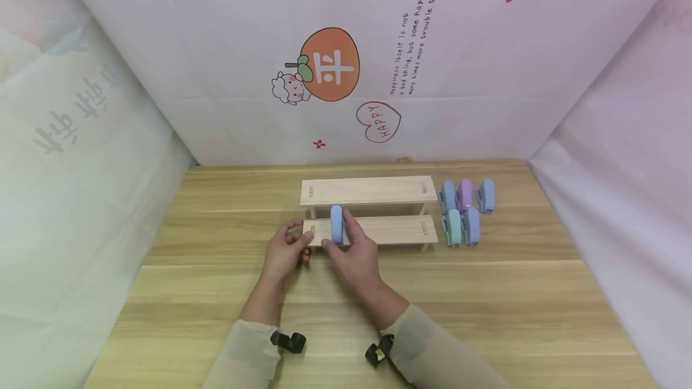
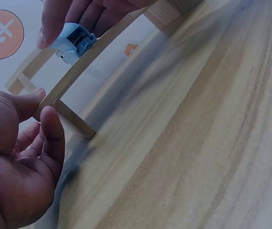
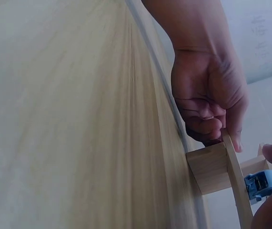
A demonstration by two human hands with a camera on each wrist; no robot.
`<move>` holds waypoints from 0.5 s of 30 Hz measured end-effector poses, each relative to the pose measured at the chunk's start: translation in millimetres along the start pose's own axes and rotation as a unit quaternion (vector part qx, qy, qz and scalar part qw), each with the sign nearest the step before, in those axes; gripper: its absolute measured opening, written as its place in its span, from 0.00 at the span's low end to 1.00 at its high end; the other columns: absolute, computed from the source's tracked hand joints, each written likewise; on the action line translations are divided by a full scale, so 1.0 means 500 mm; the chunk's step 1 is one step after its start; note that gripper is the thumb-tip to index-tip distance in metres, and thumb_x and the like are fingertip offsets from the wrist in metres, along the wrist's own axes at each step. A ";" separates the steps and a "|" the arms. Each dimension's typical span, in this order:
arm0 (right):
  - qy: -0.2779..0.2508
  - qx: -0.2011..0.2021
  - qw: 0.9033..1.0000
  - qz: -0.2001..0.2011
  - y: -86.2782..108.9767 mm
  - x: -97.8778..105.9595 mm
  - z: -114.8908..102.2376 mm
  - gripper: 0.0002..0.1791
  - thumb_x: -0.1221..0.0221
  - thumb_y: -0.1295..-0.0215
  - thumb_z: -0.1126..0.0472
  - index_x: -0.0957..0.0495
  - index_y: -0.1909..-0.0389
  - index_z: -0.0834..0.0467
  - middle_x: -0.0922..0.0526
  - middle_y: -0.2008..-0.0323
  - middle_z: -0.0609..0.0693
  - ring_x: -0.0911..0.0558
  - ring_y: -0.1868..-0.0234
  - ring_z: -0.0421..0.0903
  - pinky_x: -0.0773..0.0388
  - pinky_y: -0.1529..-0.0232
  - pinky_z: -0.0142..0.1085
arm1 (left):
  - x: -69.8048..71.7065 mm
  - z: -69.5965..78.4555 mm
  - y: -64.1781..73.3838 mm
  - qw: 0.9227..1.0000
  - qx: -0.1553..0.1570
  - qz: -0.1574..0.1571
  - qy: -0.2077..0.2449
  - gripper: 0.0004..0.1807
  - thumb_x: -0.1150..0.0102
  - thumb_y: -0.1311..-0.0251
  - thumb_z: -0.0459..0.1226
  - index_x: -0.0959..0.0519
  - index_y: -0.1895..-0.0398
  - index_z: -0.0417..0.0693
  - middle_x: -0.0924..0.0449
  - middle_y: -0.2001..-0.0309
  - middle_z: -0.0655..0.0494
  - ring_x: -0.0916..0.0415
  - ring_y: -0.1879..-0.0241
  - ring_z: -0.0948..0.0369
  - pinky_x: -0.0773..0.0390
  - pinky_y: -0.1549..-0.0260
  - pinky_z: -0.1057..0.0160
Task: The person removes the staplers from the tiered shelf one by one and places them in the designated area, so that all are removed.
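A blue stapler (image 1: 337, 224) stands on the front wooden shelf (image 1: 384, 230), near its left end. My right hand (image 1: 357, 257) holds it, thumb on the left and fingers along the right side. In the left wrist view the stapler's dark inner side (image 2: 78, 40) faces the camera under that hand. My left hand (image 1: 285, 249) pinches the shelf's left end between thumb and index finger; the other fingers curl beneath the board. The right wrist view also has the left hand (image 3: 212, 95) at this end, above a shelf leg (image 3: 209, 167).
A second, higher wooden shelf (image 1: 367, 191) stands right behind the front one. To the right of both, a purple stapler (image 1: 464, 195), a mint green stapler (image 1: 453, 227) and several blue ones sit on the wood-grain table (image 1: 486, 305). A printed white cloth (image 1: 459, 125) hangs behind.
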State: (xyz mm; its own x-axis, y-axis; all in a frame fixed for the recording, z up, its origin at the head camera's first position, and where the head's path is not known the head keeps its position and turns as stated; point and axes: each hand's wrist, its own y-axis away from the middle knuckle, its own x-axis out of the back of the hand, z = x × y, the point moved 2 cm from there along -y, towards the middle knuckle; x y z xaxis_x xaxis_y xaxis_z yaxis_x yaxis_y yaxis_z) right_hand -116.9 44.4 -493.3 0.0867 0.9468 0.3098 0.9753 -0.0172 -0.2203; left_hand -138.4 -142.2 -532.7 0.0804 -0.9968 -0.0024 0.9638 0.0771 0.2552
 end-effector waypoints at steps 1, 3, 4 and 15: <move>0.001 0.001 1.000 0.002 -0.001 -0.001 -0.001 0.45 0.26 0.38 0.61 0.37 0.22 0.59 0.31 0.27 0.55 0.33 0.27 0.50 0.35 0.29 0.38 | 0.000 0.000 -0.001 1.000 -0.002 0.000 0.000 0.32 0.27 0.36 0.42 0.28 0.31 0.52 0.18 0.59 0.47 0.21 0.69 0.57 0.14 0.70 0.63; 0.004 0.003 1.000 0.006 -0.001 -0.004 -0.003 0.45 0.26 0.39 0.62 0.37 0.22 0.60 0.31 0.28 0.57 0.32 0.27 0.51 0.34 0.29 0.39 | -0.001 -0.001 -0.002 1.000 -0.004 0.002 0.001 0.33 0.26 0.36 0.42 0.28 0.30 0.52 0.19 0.60 0.47 0.21 0.70 0.57 0.14 0.70 0.63; 0.007 0.003 1.000 0.008 -0.001 -0.005 -0.005 0.45 0.26 0.39 0.62 0.37 0.22 0.60 0.31 0.28 0.58 0.32 0.27 0.52 0.34 0.29 0.40 | -0.001 -0.002 -0.003 1.000 -0.006 0.004 0.001 0.33 0.26 0.36 0.41 0.28 0.30 0.52 0.19 0.60 0.48 0.21 0.70 0.57 0.14 0.70 0.62; 0.015 0.018 1.000 0.003 -0.004 -0.011 -0.007 0.38 0.34 0.34 0.71 0.36 0.24 0.64 0.30 0.28 0.61 0.29 0.29 0.54 0.28 0.32 0.45 | -0.001 0.008 0.004 1.000 -0.003 -0.001 0.001 0.33 0.27 0.36 0.42 0.28 0.29 0.51 0.21 0.61 0.50 0.21 0.70 0.58 0.15 0.70 0.63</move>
State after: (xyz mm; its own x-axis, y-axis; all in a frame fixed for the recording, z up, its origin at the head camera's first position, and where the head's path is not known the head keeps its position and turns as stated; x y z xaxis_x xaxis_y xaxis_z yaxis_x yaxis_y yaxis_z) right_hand -118.9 38.0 -491.5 0.0996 0.9367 0.3358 0.9666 -0.0110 -0.2559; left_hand -137.6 -141.5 -528.3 0.0796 -0.9968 -0.0055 0.9654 0.0757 0.2496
